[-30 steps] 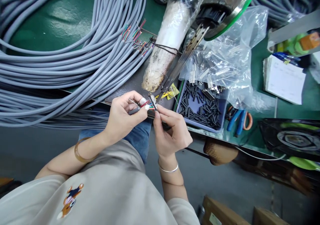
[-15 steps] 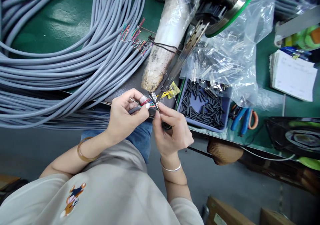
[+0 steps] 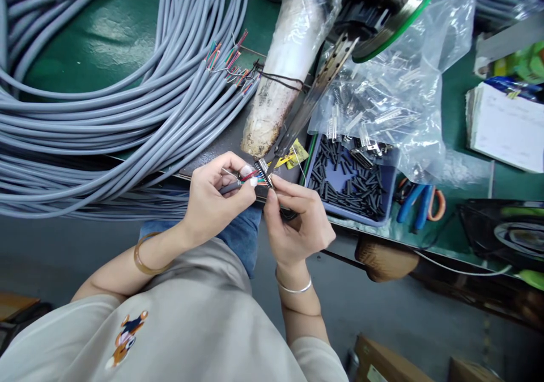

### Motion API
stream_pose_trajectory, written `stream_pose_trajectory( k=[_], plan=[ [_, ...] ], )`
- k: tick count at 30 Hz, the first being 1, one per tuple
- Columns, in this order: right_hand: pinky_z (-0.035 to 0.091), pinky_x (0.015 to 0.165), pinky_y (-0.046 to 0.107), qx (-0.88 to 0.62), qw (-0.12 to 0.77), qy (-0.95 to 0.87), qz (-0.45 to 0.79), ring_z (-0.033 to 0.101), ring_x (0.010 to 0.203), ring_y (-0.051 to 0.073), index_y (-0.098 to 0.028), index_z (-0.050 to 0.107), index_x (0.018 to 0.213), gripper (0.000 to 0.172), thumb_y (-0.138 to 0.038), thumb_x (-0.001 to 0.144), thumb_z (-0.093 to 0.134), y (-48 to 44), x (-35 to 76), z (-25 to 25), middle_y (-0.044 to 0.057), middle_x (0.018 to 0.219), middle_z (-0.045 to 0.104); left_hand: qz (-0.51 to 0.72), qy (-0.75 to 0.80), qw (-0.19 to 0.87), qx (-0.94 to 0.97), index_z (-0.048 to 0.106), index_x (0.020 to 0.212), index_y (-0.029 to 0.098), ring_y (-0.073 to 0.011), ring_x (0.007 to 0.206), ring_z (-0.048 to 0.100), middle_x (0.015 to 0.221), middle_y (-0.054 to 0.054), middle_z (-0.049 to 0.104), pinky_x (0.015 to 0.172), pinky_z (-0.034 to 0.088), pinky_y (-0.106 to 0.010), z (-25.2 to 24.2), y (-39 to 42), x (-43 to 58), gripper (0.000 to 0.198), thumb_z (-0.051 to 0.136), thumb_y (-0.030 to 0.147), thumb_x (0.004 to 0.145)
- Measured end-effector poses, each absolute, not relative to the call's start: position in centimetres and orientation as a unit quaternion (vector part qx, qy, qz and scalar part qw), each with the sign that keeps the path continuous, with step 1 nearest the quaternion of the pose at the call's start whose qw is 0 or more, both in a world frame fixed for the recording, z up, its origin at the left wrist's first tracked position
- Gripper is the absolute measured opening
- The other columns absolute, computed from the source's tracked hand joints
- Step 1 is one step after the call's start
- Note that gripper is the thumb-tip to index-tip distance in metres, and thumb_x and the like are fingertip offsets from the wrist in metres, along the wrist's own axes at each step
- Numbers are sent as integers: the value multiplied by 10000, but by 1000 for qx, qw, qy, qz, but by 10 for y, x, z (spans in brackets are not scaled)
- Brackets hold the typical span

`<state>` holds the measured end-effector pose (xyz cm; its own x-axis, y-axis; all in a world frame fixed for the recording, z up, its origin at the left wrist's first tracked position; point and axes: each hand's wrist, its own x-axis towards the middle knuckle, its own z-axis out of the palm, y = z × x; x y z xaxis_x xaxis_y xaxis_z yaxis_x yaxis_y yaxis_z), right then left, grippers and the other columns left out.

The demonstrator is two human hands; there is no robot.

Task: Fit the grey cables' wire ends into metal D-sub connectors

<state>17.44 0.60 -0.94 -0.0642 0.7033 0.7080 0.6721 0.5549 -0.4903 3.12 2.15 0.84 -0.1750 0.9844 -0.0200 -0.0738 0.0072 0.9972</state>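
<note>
Pinched in my left hand (image 3: 221, 192) is the stripped end of a grey cable (image 3: 229, 187), its coloured wires (image 3: 260, 180) fanning out to the right. Those wires meet the pins of a small metal multi-pin connector (image 3: 263, 170). My right hand (image 3: 297, 212) grips the connector's lower end between thumb and index finger. Just above it, a dark metal soldering guide arm (image 3: 304, 110) slants down, its tip at the connector. Beside the arm, the wrapped white tube (image 3: 274, 87) ends close to the connector. Whether the wires are joined to the pins is too small to tell.
Many grey cables (image 3: 127, 115) lie across the left of the bench. To the right are a blue tray (image 3: 340, 175) of black sleeves, a plastic bag (image 3: 395, 98) of connectors, pliers (image 3: 419, 203) and a notepad (image 3: 508, 127). A green-rimmed solder reel (image 3: 399, 13) hangs above.
The view has shifted slightly, so bench items appear a little further right. Both hands keep their grips, with the connector still at the arm's tip.
</note>
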Motion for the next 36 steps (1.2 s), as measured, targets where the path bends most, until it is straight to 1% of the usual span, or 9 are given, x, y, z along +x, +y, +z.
stream_pose_trajectory(
  k=[8,12,23,30,36],
  plan=[
    [637,796,252,-472,488,-734,15,790,871,140,-215,623,925,175,-89,890,741,6,175,-9,26,1019,815,560,531,472,425,590,711,186,-47,526,475,649,34,575,460,367,-147,8,20,33,137,726,202,714],
    [642,780,264,-472,481,-739,-2,794,856,152,-224,628,934,170,-111,892,748,7,177,-8,25,1018,814,549,535,478,428,590,698,186,-56,537,477,645,30,567,462,366,-155,11,21,33,126,715,171,699],
    [639,782,264,-472,476,-742,-3,791,869,151,-231,636,931,168,-115,890,752,9,177,-7,19,1035,817,552,543,477,416,583,699,190,-71,561,486,654,21,566,462,350,-169,11,22,33,152,735,179,698],
    [642,783,259,-467,482,-742,-10,789,870,148,-219,646,928,165,-116,885,768,11,176,-7,33,1043,816,564,537,468,418,570,702,192,-57,522,430,615,43,538,462,345,-172,14,24,36,144,713,181,708],
    [657,790,249,-461,479,-746,-41,797,873,153,-227,681,965,177,-117,871,784,10,175,-4,23,1041,819,559,534,482,412,571,706,194,-57,526,431,638,35,560,462,352,-174,17,24,35,155,726,187,698]
  ],
)
